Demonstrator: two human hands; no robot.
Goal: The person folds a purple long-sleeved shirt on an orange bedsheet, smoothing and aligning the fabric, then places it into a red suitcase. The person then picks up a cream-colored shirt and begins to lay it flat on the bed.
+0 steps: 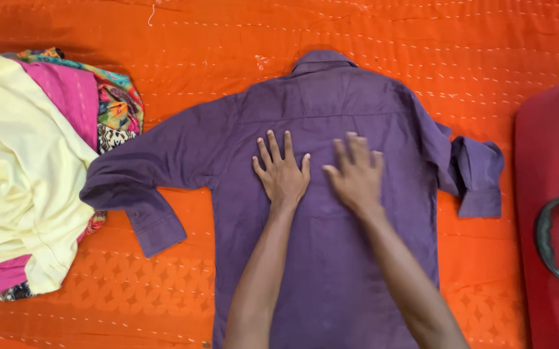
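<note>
While both palms press flat, fingers spread and gripping nothing, the left hand [283, 173] and right hand [357, 176] rest mid-back on a purple shirt [331, 258] lying face-down at the centre of the orange quilt [215, 39]. A hard sideways push could likely rumple the cloth or drag its sleeves askew.

There are no packages, labels, signs or screens to see here.
</note>
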